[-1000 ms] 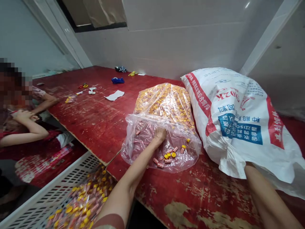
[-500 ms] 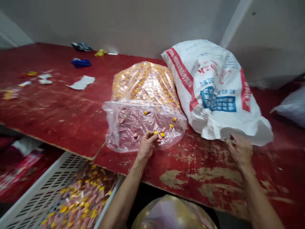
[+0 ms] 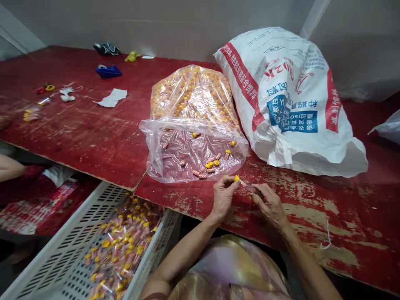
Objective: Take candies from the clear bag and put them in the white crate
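**A:** Just below frame centre, at the worktop (image 3: 312,216) edge: left hand (image 3: 223,196) pinches a small yellow-capped piece (image 3: 237,178) at thumb and fingertips. Right hand (image 3: 268,204) pinches its other, pinkish end.

**B:** Axis?

**A:** Long axis roughly left-right in frame, tilting down to the right. Yellow cap points left and up, toward the clear bag (image 3: 193,154).

**B:** Step?

**A:** Looks like working one piece between both hands; exact action too small to tell. Next move likely needs a firm pinch on both ends and a steady pull or twist.

**B:** Surroundings?

**A:** Clear bag just above the hands, mouth open, few loose pieces inside. White woven sack (image 3: 290,104) upper right. White slotted crate (image 3: 71,246) lower left, holding wrapped pieces.
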Tool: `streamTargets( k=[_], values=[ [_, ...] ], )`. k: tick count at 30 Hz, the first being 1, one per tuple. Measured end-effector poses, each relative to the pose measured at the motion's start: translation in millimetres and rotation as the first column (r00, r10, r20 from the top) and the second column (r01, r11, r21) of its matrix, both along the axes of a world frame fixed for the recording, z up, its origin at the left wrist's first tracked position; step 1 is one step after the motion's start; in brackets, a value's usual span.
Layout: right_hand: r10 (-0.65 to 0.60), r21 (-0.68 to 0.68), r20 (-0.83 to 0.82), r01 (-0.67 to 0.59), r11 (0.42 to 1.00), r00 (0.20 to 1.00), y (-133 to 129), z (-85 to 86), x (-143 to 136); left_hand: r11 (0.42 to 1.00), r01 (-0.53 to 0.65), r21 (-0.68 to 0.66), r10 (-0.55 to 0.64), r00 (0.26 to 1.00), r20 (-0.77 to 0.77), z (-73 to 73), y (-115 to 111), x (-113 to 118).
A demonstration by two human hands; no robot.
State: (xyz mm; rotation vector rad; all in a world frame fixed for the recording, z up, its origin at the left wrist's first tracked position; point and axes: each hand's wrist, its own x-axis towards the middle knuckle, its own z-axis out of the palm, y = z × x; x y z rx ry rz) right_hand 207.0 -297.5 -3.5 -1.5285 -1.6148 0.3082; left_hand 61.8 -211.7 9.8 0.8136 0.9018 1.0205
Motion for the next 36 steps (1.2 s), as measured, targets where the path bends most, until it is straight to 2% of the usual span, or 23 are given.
streamTargets(
  k=[4,7,9,11,14,16,18,23,27,30,32,34,36],
  values=[
    [-0.053,-0.048,0.039,0.055,0.997,0.998,-2,0.8,-4,1.0,0.003,0.014,-0.003,1.0,-0.007,-2.5,0,-5],
    [-0.078,-0.226,0.024,0.081,0.971,0.997,-4,2.2,-4,0.999,0.03,-0.041,-0.028,0.998,0.055,-3.5,-1,-4],
    [-0.12,-0.324,-0.108,0.079,0.943,0.987,-5,2.5,-4,0.992,0.051,-0.115,-0.036,0.991,0.13,-3.1,-1,-4],
    [-0.208,-0.321,-0.361,0.088,0.943,0.909,-5,2.8,-5,0.979,0.068,-0.194,-0.029,0.98,0.195,-1.9,-1,-5],
    [-0.27,-0.218,-0.685,0.163,0.962,0.676,-4,4.0,-11,0.961,0.066,-0.268,-0.001,0.971,0.237,0.3,-4,-6],
    [-0.259,-0.182,-0.756,0.186,0.966,0.602,-2,4.1,-19,0.957,0.078,-0.278,-0.006,0.968,0.25,0.3,-9,-6],
    [-0.238,-0.174,-0.768,0.164,0.971,0.595,1,2.4,-25,0.959,0.086,-0.269,-0.017,0.969,0.246,-1.9,-14,-4],
    [-0.199,-0.171,-0.759,0.104,0.98,0.621,5,-6.7,-27,0.977,0.059,-0.204,-0.036,0.993,0.111,-15.2,-27,-4],
    [-0.218,-0.246,-0.757,0.04,0.968,0.616,2,-16.1,-31,0.99,0.142,0.012,-0.139,0.983,-0.122,-16.0,-34,-10],
    [-0.198,-0.181,-0.852,0.081,0.98,0.485,1,-24.0,-44,0.948,0.194,0.252,-0.118,0.951,-0.286,-6.8,-35,-15],
    [-0.173,-0.133,-0.897,0.124,0.983,0.406,3,-27.4,-50,0.91,0.226,0.347,-0.107,0.938,-0.331,-0.2,-33,-19],
    [-0.146,-0.118,-0.892,0.092,0.989,0.428,6,-27.2,-50,0.907,0.26,0.331,-0.143,0.931,-0.336,3.6,-27,-23],
    [-0.108,-0.109,-0.846,0.028,0.994,0.523,8,-22.8,-47,0.948,0.235,0.214,-0.166,0.94,-0.298,4.0,-18,-26]
  ],
)
